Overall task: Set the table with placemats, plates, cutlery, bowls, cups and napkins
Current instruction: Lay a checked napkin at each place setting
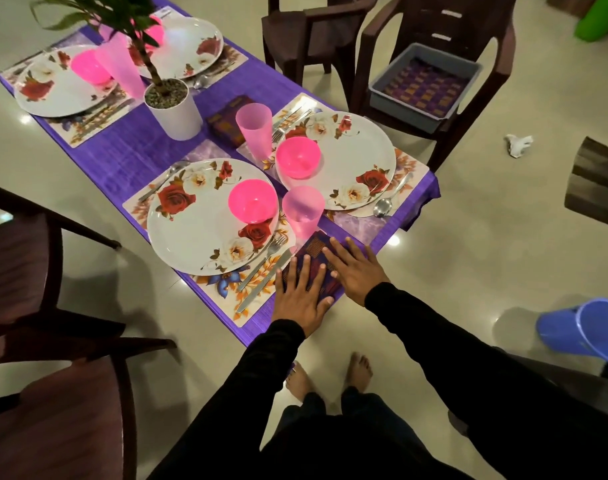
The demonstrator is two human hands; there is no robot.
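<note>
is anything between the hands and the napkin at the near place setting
Nothing visible. Both the left hand and the right hand already lie flat on the folded purple napkin, which sits on the table beside the knife, just short of the pink cup.

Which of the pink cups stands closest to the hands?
The translucent pink plastic cup beside the nearest floral plate, just beyond the dark patterned napkin; the others stand farther up the table.

Potted plant [171,98] on table; blue bucket [586,329] on floor.
</note>
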